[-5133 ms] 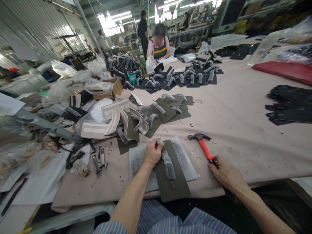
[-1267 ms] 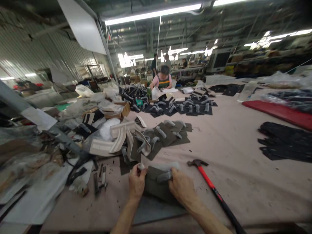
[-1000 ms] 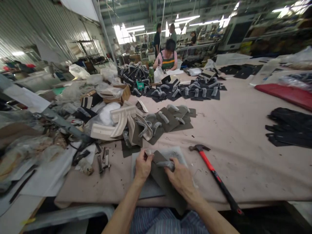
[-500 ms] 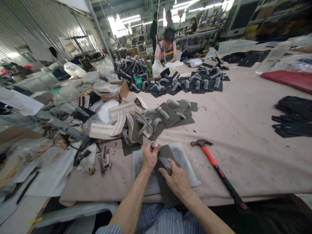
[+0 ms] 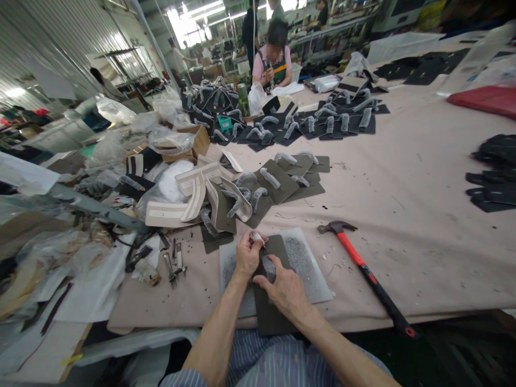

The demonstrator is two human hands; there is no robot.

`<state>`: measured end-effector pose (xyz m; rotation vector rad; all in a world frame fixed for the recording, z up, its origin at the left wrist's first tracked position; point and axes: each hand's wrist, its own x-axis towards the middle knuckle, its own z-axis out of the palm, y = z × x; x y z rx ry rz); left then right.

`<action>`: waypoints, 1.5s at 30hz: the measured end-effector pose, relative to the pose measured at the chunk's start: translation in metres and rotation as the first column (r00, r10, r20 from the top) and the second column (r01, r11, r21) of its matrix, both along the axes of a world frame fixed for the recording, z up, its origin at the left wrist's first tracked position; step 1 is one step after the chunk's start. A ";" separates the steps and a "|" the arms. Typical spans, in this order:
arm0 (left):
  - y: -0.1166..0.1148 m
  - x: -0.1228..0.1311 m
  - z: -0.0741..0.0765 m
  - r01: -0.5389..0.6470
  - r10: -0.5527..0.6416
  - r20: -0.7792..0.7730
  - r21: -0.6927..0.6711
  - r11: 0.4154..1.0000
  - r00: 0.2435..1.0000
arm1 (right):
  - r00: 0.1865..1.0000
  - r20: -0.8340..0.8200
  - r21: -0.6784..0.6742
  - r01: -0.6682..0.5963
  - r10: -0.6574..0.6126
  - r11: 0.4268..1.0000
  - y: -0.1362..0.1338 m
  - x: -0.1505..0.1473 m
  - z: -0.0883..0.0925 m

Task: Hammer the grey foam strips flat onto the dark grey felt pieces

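A dark olive panel (image 5: 272, 317) with a plastic-wrapped handle (image 5: 268, 269) lies under both hands, its near end reaching past the table edge. My right hand (image 5: 287, 290) is closed round that handle, thumb on the left and fingers on the far side. At the panel's far end, my left hand (image 5: 248, 257) pinches a small tool with a whitish rounded handle (image 5: 255, 236); its tip, by the panel's edge, is too small to make out. Beneath the panel is a pale, speckled board (image 5: 310, 263). A claw hammer (image 5: 368, 279) with a red and black handle rests to the right.
More olive panels (image 5: 274, 185) with wrapped handles are piled beyond the board, with black ones (image 5: 322, 121) farther back. Metal tools (image 5: 175, 263) lie at left, near plastic bags (image 5: 113, 145). Black pieces (image 5: 494, 177) sit far right. A co-worker (image 5: 274, 59) sits across the table.
The panel and my right hand have shifted slightly left, and the panel lies a little straighter. Both hands keep their holds. The whole view has tilted slightly.
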<state>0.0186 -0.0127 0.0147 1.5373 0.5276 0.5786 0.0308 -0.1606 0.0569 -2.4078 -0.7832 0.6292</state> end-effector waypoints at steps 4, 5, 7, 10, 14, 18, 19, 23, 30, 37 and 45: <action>0.000 -0.003 -0.001 0.002 -0.001 -0.010 0.017 1.000 1.000 | 1.000 -0.010 0.017 -0.008 0.008 1.000 -0.002 0.001 0.000; 0.000 -0.003 -0.001 -0.004 0.004 -0.013 0.021 1.000 1.000 | 1.000 -0.009 0.019 -0.007 0.008 1.000 -0.003 0.002 0.000; -0.001 -0.004 -0.003 -0.016 0.016 -0.015 0.020 1.000 1.000 | 1.000 -0.011 0.020 -0.006 0.006 1.000 -0.004 0.002 0.001; -0.001 -0.004 -0.005 -0.026 0.026 -0.014 0.008 1.000 1.000 | 1.000 -0.027 0.032 -0.008 0.009 0.999 -0.004 0.003 0.002; 0.000 -0.003 -0.006 -0.047 0.047 -0.002 0.000 0.999 0.999 | 0.999 -0.034 0.061 0.001 0.002 0.998 -0.006 0.003 0.000; -0.002 -0.004 -0.006 -0.044 0.044 -0.008 0.036 0.998 0.999 | 0.999 -0.041 0.070 0.001 0.002 0.998 -0.007 0.002 0.001; -0.003 -0.005 -0.005 -0.047 0.048 -0.021 0.070 0.996 0.999 | 0.999 -0.044 0.073 0.000 0.003 0.997 -0.007 0.001 0.002; -0.011 -0.008 -0.004 -0.070 0.093 -0.070 0.277 0.958 0.993 | 0.998 -0.040 0.156 -0.051 0.058 0.986 -0.017 0.005 0.005; -0.010 -0.007 -0.008 -0.026 0.038 -0.046 0.246 0.969 0.998 | 0.930 0.302 0.127 0.177 -0.208 0.976 -0.106 0.077 -0.012; -0.007 -0.007 -0.002 0.081 -0.071 -0.048 0.274 0.958 0.996 | 0.914 -0.102 -0.071 0.386 -0.392 0.920 -0.163 0.120 -0.032; -0.003 -0.010 0.000 0.162 -0.155 -0.050 0.255 0.953 0.987 | 0.828 -0.499 0.270 0.429 -0.256 0.862 -0.108 0.083 0.042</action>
